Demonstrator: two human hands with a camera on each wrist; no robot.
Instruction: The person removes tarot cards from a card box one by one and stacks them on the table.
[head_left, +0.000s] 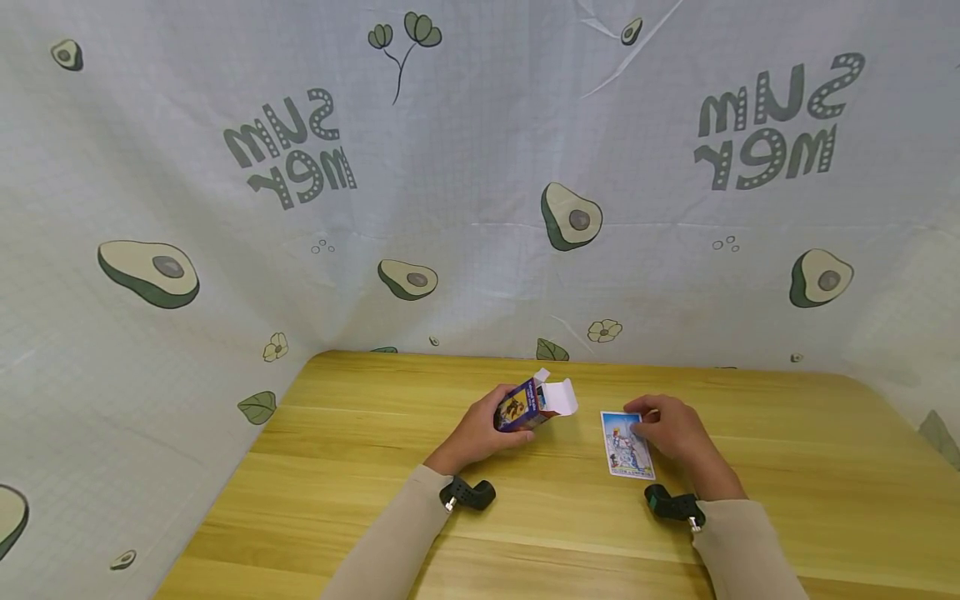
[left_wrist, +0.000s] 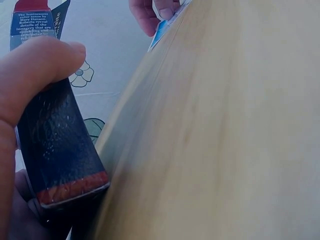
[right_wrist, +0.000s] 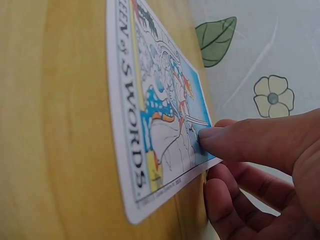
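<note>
In the head view, my left hand (head_left: 477,435) grips a dark blue tarot card box (head_left: 516,408), tilted with its top end toward the right. The box's white lid flap (head_left: 561,397) hangs open. Up close in the left wrist view, the thumb lies across the box's printed side (left_wrist: 62,130). To the right, my right hand (head_left: 677,427) pinches one tarot card (head_left: 624,450) by its edge, thumb on the picture side. The right wrist view shows the card's face (right_wrist: 165,100), lettered "of Swords", with the other fingers curled behind its edge.
Both hands are over a light wooden table (head_left: 360,483). Behind it and at the left hangs a pale curtain (head_left: 480,150) printed with avocados, leaves and lettering. A black camera mount (head_left: 468,493) sits on the left wrist, and another mount (head_left: 671,504) on the right.
</note>
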